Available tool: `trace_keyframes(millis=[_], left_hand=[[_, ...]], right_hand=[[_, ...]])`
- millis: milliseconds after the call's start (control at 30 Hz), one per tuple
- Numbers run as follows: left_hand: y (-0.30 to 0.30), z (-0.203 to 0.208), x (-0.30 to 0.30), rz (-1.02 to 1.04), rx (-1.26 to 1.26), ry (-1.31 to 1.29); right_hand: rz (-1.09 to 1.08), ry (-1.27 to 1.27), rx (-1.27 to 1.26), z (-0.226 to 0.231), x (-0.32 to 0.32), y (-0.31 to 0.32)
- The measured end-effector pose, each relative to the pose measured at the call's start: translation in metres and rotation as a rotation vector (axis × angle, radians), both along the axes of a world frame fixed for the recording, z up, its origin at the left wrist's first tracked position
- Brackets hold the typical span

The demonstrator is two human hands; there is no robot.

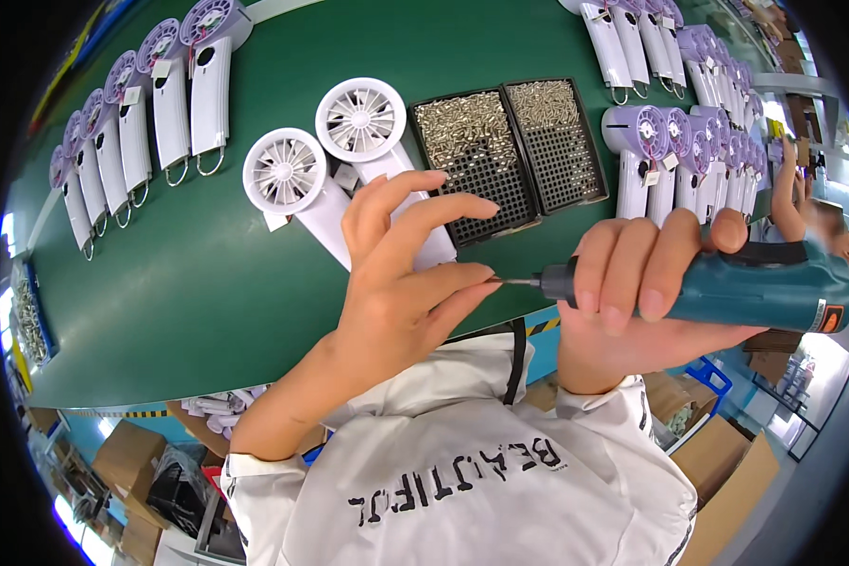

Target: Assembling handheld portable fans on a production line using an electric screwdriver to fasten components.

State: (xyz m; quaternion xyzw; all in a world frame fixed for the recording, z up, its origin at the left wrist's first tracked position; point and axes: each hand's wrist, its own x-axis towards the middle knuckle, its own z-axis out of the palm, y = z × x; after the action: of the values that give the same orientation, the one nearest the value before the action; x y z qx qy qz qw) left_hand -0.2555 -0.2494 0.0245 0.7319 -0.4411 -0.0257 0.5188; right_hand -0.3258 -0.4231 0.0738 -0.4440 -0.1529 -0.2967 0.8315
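In my right hand point(627, 283) is a teal electric screwdriver point(774, 288), held level with its bit point(517, 281) pointing left. My left hand point(382, 292) pinches thumb and forefinger at the bit's tip, its other fingers raised and apart. Anything small between those fingertips is hidden. Just beyond the left hand lie two white handheld fans, one with its round head point(285, 172) at the left, the other head point(360, 120) farther back. Beside them sit two black screw trays, a larger one point(491, 198) and a narrower one point(568, 174), with loose screws heaped at their far ends.
Purple-headed fans with white handles line the green table point(198, 311) at left point(209, 94) and right point(646, 132). A bin of metal parts point(28, 316) stands at the far left. Cardboard boxes point(127, 462) sit below the table. Another person's arm point(789, 193) shows at right.
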Motion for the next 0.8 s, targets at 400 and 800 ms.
trace_keyframes(millis=[400,800], left_hand=[[0.016,-0.005,-0.001,0.05,0.187,-0.108],[0.018,-0.013,0.002,0.006,0.178,-0.1]], right_hand=[[0.119,0.055,-0.119,-0.016,-0.004,0.031],[0.029,0.063,-0.348,-0.026,0.005,0.049]])
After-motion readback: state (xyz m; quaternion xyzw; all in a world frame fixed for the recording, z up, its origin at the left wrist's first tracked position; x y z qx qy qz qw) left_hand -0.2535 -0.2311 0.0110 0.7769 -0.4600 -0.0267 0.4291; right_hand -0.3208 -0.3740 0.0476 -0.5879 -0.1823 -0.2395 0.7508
